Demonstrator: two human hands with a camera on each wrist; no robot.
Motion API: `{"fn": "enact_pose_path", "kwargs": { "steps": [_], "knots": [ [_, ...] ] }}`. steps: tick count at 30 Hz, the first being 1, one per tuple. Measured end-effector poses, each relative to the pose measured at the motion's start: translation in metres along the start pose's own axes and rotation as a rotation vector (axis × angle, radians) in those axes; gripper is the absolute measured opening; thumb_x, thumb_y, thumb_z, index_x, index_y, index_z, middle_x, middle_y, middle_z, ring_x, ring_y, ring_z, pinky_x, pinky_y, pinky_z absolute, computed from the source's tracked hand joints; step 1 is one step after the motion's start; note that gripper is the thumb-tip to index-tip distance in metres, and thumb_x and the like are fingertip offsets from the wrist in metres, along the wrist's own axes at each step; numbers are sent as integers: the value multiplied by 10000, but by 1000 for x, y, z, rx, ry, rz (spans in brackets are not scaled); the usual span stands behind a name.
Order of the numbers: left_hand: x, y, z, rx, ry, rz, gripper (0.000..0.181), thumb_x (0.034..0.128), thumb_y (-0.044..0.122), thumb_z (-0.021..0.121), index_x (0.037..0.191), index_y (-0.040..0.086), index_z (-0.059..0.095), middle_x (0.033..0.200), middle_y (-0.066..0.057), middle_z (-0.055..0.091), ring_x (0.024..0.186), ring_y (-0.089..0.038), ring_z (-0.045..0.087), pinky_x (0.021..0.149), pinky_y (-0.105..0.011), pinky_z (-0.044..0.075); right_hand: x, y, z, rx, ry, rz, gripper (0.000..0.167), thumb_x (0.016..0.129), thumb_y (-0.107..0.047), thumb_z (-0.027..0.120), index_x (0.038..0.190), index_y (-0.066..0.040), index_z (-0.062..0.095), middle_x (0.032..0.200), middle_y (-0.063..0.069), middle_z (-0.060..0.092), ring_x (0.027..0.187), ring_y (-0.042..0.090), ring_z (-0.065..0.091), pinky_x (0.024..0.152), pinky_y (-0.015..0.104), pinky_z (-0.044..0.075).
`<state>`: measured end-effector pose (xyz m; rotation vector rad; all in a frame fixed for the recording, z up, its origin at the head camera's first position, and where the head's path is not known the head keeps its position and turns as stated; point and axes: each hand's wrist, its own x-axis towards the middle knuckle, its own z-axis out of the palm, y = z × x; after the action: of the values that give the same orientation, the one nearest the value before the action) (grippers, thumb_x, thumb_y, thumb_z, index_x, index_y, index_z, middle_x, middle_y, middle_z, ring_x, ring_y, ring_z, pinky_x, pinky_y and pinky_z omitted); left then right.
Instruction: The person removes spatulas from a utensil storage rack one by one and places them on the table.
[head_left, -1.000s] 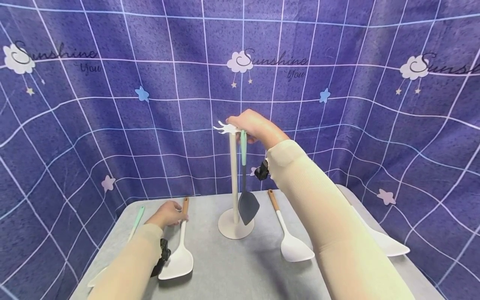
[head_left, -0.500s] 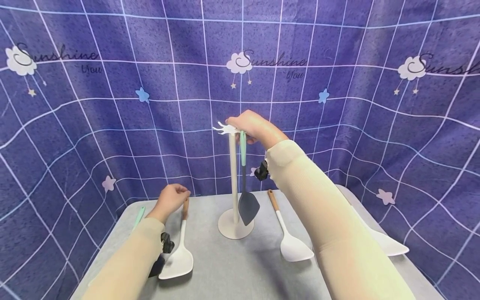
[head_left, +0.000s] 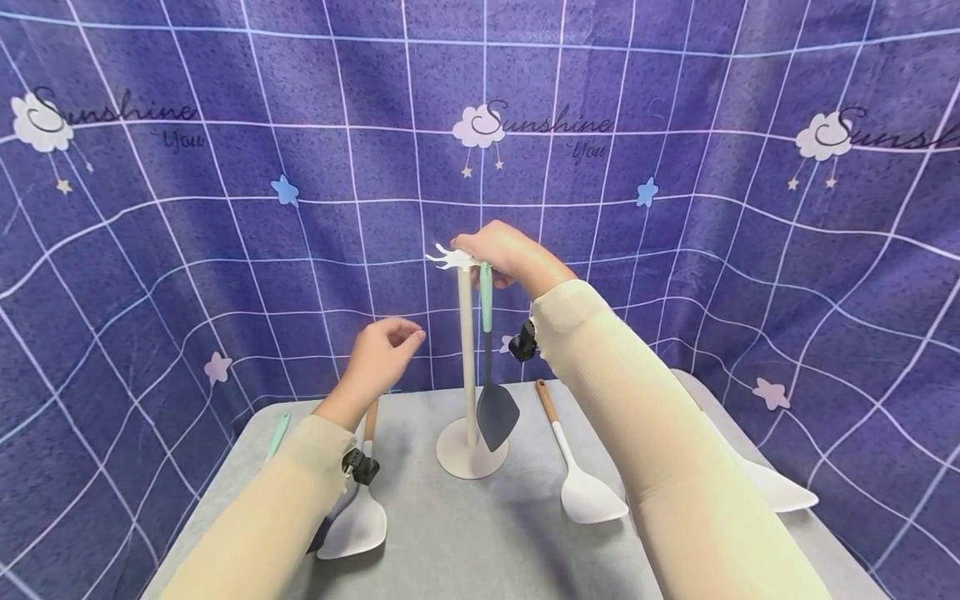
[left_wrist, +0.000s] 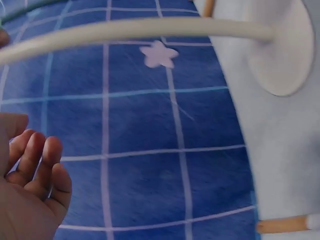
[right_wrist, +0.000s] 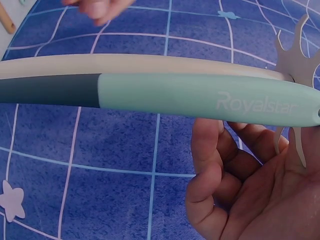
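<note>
A pale utensil stand (head_left: 468,358) with a round base and a white hooked top rises from the middle of the table. From a hook hangs a dark grey spatula (head_left: 497,414) with a mint handle marked Royalstar. My right hand (head_left: 504,247) grips the hooked top, thumb above and curled fingers below; in the right wrist view its fingers partly hide behind the spatula handle (right_wrist: 200,100). My left hand (head_left: 384,354) is in the air left of the pole, fingers loosely bent, holding nothing. Beneath the left arm lies a white turner (head_left: 358,527) with a brown wooden handle, partly covered.
Right of the stand lies another white turner (head_left: 588,498) with a brown handle. A white utensil head (head_left: 776,487) shows past the right sleeve. A mint handle (head_left: 280,433) lies at left, partly hidden. Behind the grey table (head_left: 465,546) hangs a blue checked curtain (head_left: 360,167).
My left hand has left the brown handle of the left turner and risen rightward toward the pole. My right hand and the hanging spatula stay put.
</note>
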<state>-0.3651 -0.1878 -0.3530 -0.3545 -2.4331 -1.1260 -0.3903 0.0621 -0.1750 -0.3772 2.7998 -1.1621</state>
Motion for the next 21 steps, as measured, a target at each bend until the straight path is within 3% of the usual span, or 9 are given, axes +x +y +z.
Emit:
{"fn": "enact_pose_path", "kwargs": {
  "steps": [6,13,19,21],
  "knots": [
    [-1,45,-11,-82,121,119,256,1101,306,743,1189,80,825,1110,-107,807,981,-260,729,910,-398,598,1,0,1,9,6,-9,577,1124,-575,573,1033,-64,825,850,74,838,583,145,559,615,269,539],
    [-2,88,-23,-186,293,332,311,1078,341,786,1240,76,793,1130,-81,710,1024,-149,663,796,-248,602,2,0,1,22,9,-15,545,1134,-549,568,976,-85,805,755,29,801,588,139,595,610,262,539],
    [-2,113,-25,-149,310,444,342,1028,259,859,1289,46,799,1211,-126,665,1048,-267,663,710,-135,537,1,1,-1,5,-8,-34,565,1146,-552,540,933,-107,815,699,9,768,539,130,533,595,271,524],
    [-2,116,-24,-124,299,456,333,1025,240,863,1292,48,810,1221,-126,681,1028,-273,670,699,-176,533,0,1,-1,10,-15,-35,557,1151,-539,537,935,-109,818,688,3,757,536,129,523,593,273,515]
  ]
}}
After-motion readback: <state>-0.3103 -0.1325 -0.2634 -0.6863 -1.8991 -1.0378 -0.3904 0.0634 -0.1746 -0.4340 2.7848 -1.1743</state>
